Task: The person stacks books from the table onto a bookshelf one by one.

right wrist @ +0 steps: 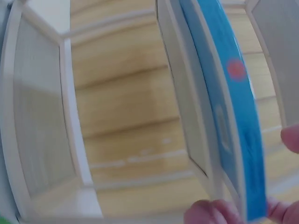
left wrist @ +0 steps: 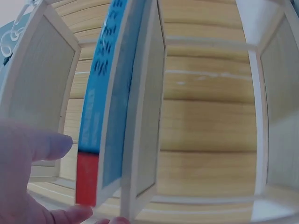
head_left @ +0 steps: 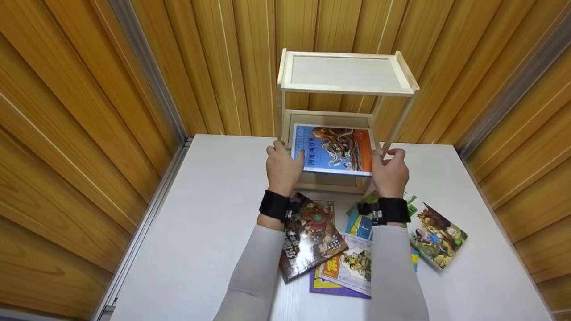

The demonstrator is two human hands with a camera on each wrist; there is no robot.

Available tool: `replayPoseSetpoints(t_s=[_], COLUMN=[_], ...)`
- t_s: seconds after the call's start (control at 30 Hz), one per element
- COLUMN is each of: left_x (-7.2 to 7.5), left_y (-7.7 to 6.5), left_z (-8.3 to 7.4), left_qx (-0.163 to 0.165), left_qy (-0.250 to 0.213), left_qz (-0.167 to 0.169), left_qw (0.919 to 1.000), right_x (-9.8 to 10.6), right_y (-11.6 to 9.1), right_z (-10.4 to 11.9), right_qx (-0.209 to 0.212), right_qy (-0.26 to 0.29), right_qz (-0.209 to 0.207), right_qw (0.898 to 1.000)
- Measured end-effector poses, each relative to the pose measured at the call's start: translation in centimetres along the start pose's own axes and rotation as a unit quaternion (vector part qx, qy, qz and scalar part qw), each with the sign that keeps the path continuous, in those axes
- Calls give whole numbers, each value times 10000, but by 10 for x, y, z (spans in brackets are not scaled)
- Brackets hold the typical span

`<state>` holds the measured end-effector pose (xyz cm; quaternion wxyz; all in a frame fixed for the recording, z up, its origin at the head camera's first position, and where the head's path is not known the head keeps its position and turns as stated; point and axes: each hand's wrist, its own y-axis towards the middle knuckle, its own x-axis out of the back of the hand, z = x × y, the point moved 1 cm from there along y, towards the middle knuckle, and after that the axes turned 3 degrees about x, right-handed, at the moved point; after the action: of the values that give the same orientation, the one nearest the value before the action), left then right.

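Observation:
A hardcover picture book (head_left: 337,149) with a blue and orange cover lies flat at the middle board of a small wooden shelf (head_left: 348,92). Its spine (left wrist: 96,93) faces the wrist cameras, blue with a red end, and its front overhangs the board (left wrist: 145,107). At the book's left end, my left hand (head_left: 284,167) holds it, thumb above and fingertips low by the corner. My right hand (head_left: 390,171) holds the opposite end, its fingertips near the board's corner. The outer fingers are partly hidden behind the shelf posts.
In front of the shelf lie a dark-covered book (head_left: 312,236), a book with a white and orange cover (head_left: 352,261) and a lion-covered book (head_left: 437,236), overlapping others on the white table (head_left: 200,232). Wooden panel walls (head_left: 214,67) stand behind and at both sides.

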<state>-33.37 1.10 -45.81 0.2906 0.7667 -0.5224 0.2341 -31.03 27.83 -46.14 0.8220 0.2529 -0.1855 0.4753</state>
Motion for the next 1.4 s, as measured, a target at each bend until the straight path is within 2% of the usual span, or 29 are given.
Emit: replayPoseSetpoints(t_s=[0.07,0.17,0.23,0.33,0.43,0.53,0.63,0.8,0.9,1.17,1.27,1.4], left_x=[6,13,15,17,16,12,8,1,-3,-15,-18,-24], left_y=[-4,-10,-17,-29,-43,-54,-64,-74,-77,-69,-63,-51], left_z=[3,4,3,-1,-5,-10,-13,-13,-12,-12,-14,-20], left_qx=[-151,-511,-867,-1414,-1877,-2194,-2321,-2170,-2025,-1945,-1892,-1870], left_qy=[441,1088,1460,1774,1895,2074,2371,2721,2817,2972,2993,2857], left_qz=[-161,-473,-759,-1189,-1372,-1097,-550,406,754,920,936,834], left_qw=[9988,9916,9825,9667,9540,9470,9417,9366,9348,9302,9305,9362], right_x=[7,17,21,22,17,8,-3,-15,-19,-23,-26,-34], right_y=[-4,-10,-16,-25,-35,-46,-57,-65,-67,-63,-59,-49], right_z=[-1,2,5,9,14,18,20,16,14,16,17,20], right_qx=[211,588,848,1231,1621,1993,2316,2450,2353,2360,2324,2162], right_qy=[-186,-387,-478,-548,-591,-607,-754,-1082,-1211,-1312,-1265,-1212], right_qz=[-170,-410,-513,-557,-359,5,403,1094,1324,1212,1158,1094], right_qw=[9995,9967,9939,9893,9843,9780,9690,9572,9552,9552,9574,9626])
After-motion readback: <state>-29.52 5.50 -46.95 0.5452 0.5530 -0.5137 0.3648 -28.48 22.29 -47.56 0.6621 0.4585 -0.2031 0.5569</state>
